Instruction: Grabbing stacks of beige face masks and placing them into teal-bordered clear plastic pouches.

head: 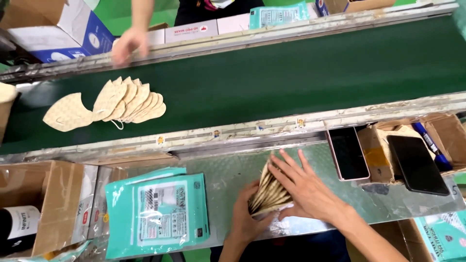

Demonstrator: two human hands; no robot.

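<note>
The right hand [303, 187] lies flat with its fingers [286, 167] spread over a stack of beige face masks [269, 191], pressing on its top and far edge. The left hand [250, 216] meets the stack from the near side, fingers curled against its lower edge, so the masks are squeezed edgewise between the two hands. The stack rests on the metal worktable [223, 182], just below the rail of the conveyor belt [291, 73].

Left of the hands, a teal plastic pouch [155, 211] lies flat on the table, with no masks in it as far as can be seen; the gathered stack is outside any pouch. Further left stands an open cardboard box [43, 204] with a dark bottle [17, 225] beside it.

To the right lie two dark phones [348, 153], one of them resting on a small cardboard tray [437, 131] with a blue marker [429, 143].

On the green belt, a fan of loose beige masks [128, 102] and a single mask [68, 112] wait unstacked. Across the belt, another person's hand [127, 44] rests at the far rail near white boxes [191, 31].
</note>
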